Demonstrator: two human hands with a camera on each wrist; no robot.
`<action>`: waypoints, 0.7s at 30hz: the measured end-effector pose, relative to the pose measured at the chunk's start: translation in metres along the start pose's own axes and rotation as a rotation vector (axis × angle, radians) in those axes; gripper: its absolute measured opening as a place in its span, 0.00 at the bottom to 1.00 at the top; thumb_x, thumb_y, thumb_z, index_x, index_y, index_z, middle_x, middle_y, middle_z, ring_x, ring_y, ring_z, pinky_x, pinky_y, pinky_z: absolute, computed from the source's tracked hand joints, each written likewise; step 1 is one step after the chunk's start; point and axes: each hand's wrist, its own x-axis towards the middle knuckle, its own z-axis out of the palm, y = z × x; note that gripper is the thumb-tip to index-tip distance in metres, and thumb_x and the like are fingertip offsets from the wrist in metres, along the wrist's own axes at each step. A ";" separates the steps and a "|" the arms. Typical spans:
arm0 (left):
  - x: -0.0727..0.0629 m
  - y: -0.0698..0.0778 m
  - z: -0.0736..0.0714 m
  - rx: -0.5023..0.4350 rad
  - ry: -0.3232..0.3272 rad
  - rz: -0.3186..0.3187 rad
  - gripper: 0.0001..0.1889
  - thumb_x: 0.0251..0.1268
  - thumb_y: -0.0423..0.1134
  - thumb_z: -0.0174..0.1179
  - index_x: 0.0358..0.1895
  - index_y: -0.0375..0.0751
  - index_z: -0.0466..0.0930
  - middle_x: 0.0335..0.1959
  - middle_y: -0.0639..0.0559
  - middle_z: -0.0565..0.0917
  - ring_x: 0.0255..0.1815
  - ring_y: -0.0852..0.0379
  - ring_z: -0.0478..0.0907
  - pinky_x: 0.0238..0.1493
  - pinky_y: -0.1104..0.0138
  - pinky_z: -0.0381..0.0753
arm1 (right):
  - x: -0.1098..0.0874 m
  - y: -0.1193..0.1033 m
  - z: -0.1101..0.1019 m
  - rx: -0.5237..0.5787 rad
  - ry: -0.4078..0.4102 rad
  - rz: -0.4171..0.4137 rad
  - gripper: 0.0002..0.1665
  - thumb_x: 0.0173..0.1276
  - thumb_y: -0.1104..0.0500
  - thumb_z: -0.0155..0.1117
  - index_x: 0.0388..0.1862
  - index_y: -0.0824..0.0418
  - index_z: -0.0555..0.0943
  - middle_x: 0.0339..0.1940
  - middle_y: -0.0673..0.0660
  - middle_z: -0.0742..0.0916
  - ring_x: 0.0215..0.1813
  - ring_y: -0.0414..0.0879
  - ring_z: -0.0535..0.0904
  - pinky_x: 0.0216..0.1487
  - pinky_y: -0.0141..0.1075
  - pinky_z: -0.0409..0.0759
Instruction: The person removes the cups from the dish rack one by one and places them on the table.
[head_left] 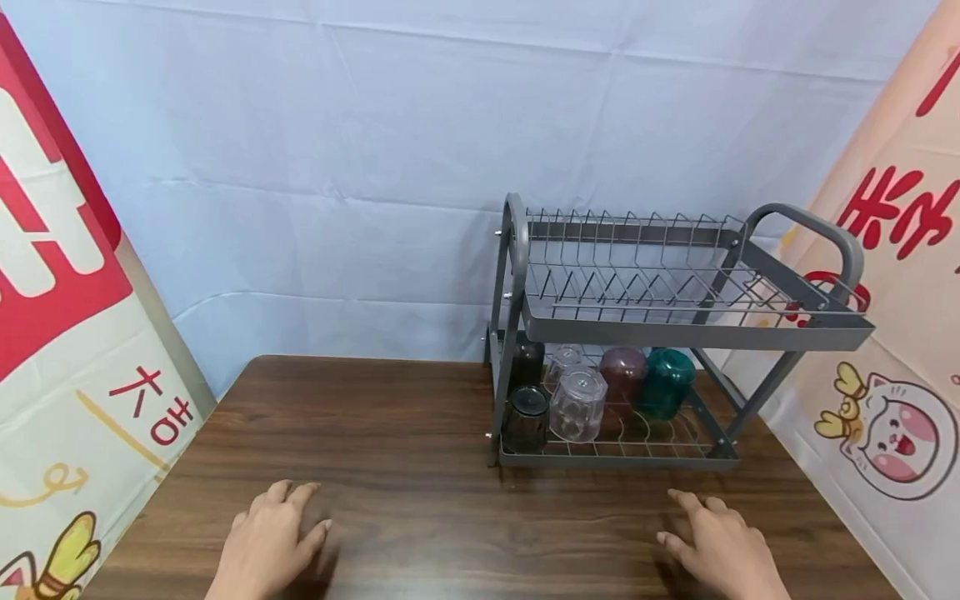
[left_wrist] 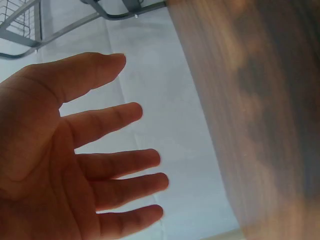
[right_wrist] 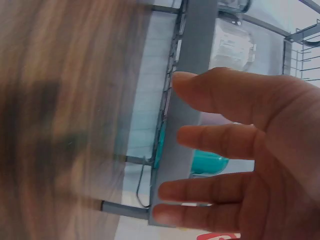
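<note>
My left hand (head_left: 267, 537) hovers above the front left of the table, its fingers spread and nothing in them. In the left wrist view that same hand (left_wrist: 65, 150) shows a bare palm. On the right, my other hand (head_left: 716, 542) is held in front of the dish rack, fingers extended and holding nothing. A grey two-tier dish rack (head_left: 697, 336) stands on the right half of the table. Upside-down on its lower tier are a teal glass (head_left: 666, 383), a purplish glass (head_left: 622, 375), clear glasses (head_left: 578, 405) and dark glasses (head_left: 527, 419). The upper tier holds wire slots without dishes.
The brown wooden table (head_left: 360, 442) reaches back to a pale cloth backdrop (head_left: 337, 167). Printed cloths hang at the left (head_left: 82, 333) and right (head_left: 892, 358) sides. The rack's curved handles (head_left: 810, 218) rise above its upper tier.
</note>
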 end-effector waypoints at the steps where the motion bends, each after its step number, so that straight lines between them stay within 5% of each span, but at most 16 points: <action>1: 0.001 0.001 -0.001 0.001 0.000 0.002 0.23 0.49 0.48 0.68 0.47 0.38 0.80 0.44 0.34 0.77 0.41 0.34 0.75 0.31 0.42 0.71 | 0.001 -0.001 -0.001 0.009 -0.010 0.001 0.40 0.52 0.39 0.68 0.55 0.66 0.75 0.42 0.71 0.79 0.39 0.66 0.77 0.29 0.58 0.73; 10: 0.004 0.004 -0.002 -0.022 -0.109 -0.010 0.28 0.48 0.50 0.69 0.50 0.35 0.78 0.45 0.32 0.77 0.42 0.33 0.76 0.33 0.41 0.71 | 0.008 -0.010 -0.003 0.046 -0.079 -0.008 0.42 0.51 0.40 0.70 0.57 0.66 0.74 0.43 0.72 0.79 0.40 0.66 0.78 0.31 0.59 0.74; 21: 0.013 0.012 -0.003 -0.019 -0.116 0.012 0.30 0.47 0.51 0.69 0.52 0.35 0.77 0.49 0.31 0.74 0.48 0.32 0.72 0.37 0.40 0.70 | 0.014 -0.028 -0.011 0.077 -0.026 -0.105 0.43 0.49 0.43 0.73 0.59 0.65 0.73 0.47 0.75 0.77 0.41 0.67 0.78 0.33 0.57 0.75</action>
